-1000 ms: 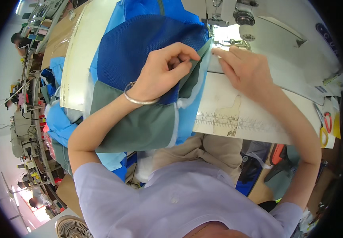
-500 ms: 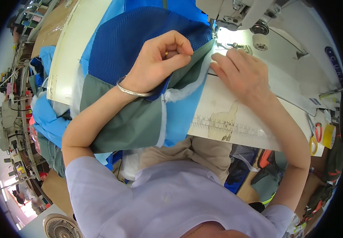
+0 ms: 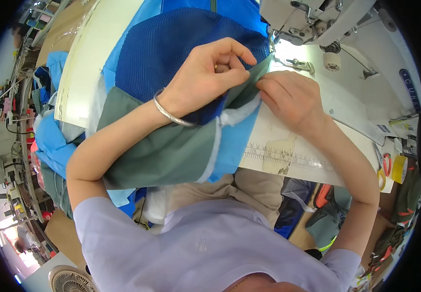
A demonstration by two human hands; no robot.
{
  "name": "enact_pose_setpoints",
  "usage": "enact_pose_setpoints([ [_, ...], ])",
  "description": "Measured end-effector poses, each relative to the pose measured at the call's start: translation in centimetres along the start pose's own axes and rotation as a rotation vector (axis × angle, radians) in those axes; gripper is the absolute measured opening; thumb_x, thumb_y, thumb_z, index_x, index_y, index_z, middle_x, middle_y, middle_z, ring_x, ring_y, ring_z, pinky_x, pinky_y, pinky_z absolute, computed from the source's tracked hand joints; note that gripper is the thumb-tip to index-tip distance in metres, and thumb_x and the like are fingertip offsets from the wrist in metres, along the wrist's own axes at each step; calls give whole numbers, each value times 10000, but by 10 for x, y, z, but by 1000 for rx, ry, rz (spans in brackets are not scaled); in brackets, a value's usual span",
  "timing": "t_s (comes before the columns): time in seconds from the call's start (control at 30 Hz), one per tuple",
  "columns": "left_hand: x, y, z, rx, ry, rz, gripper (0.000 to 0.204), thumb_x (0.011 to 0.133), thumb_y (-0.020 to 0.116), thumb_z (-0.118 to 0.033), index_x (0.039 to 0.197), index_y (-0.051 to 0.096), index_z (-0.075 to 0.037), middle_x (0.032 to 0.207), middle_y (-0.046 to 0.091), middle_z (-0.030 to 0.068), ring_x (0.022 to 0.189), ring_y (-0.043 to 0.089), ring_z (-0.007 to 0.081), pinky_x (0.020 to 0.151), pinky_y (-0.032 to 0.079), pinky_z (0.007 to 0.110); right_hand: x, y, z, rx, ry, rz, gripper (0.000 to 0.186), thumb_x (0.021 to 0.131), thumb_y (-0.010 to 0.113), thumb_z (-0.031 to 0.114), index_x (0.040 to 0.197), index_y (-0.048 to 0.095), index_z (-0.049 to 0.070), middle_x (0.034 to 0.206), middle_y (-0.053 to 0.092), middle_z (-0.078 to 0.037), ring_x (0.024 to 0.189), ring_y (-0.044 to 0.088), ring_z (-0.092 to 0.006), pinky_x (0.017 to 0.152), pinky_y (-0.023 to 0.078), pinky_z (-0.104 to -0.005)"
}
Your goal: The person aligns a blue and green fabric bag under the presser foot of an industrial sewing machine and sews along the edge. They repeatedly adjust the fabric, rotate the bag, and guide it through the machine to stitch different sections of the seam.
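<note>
A sewn piece of grey-green fabric with white edging lies over the machine table, joined to dark blue mesh. Its upper corner reaches the needle area of a white sewing machine. My left hand, a bangle on its wrist, rests over the mesh with fingers curled and thumb and forefinger closing on the grey-green fabric; the exact grip is partly hidden. Just to its right, my right hand pinches the fabric's edge beside the metal guide. Light blue cloth hangs below the edging.
A ruler scale runs along the table's front edge. Scissors and yellow tape lie at the right. Piled blue cloth sits at the left, above a fan. More machines line the far left.
My right hand's fingers have drawn together at the fabric edge, nearer my left hand. The view has shifted slightly, so the machine and cloth appear farther right.
</note>
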State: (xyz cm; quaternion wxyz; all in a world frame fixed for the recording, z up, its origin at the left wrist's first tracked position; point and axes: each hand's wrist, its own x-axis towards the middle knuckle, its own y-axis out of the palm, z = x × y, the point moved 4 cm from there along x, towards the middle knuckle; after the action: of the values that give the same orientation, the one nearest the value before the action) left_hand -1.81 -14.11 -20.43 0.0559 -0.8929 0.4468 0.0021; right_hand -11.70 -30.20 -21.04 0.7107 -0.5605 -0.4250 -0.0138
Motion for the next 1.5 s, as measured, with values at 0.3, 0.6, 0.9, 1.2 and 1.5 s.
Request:
enact_pose_setpoints([
  [0.3, -2, 19, -22, 926, 698, 73, 452, 801, 663, -24, 1252, 652, -50, 1207, 680, 134, 1182, 620, 322, 1075, 441, 468, -9, -8, 10, -17, -20, 10, 194, 753, 730, 103, 913, 657, 23, 1024, 663, -99, 960, 650, -237, 741, 553, -338],
  [0.6, 0, 8, -11, 1137, 695, 120, 439, 814, 683, -65, 1252, 661, -81, 1251, 668, 72, 1164, 614, 287, 1060, 440, 457, -11, -10, 15, 1, 36, 17, 268, 760, 769, 156, 970, 671, 19, 1023, 641, -82, 946, 599, -215, 792, 520, -334],
  [0.9, -2, 22, -20, 1202, 706, 98, 424, 779, 672, -40, 1199, 690, -92, 1179, 652, 53, 1015, 595, 267, 963, 467, 408, -10, -20, 25, -9, 72, 157, 234, 792, 734, 185, 941, 668, 17, 892, 563, -46, 920, 546, -200, 716, 476, -308],
  [1.2, -3, 25, -18, 1188, 681, 68, 433, 775, 684, -56, 1205, 695, -110, 1182, 639, 52, 990, 584, 275, 929, 471, 412, -15, -21, 30, -60, 31, 193, 256, 815, 719, 178, 986, 683, -9, 736, 534, -12, 786, 552, -161, 586, 465, -282],
  [1.5, 15, 21, -13, 1202, 754, 5, 386, 787, 683, -58, 1168, 706, -119, 1155, 653, 49, 1005, 596, 281, 924, 477, 402, -17, -16, 14, -76, 71, 164, 282, 828, 718, 186, 1047, 684, 12, 716, 535, -10, 741, 564, -161, 580, 478, -294],
])
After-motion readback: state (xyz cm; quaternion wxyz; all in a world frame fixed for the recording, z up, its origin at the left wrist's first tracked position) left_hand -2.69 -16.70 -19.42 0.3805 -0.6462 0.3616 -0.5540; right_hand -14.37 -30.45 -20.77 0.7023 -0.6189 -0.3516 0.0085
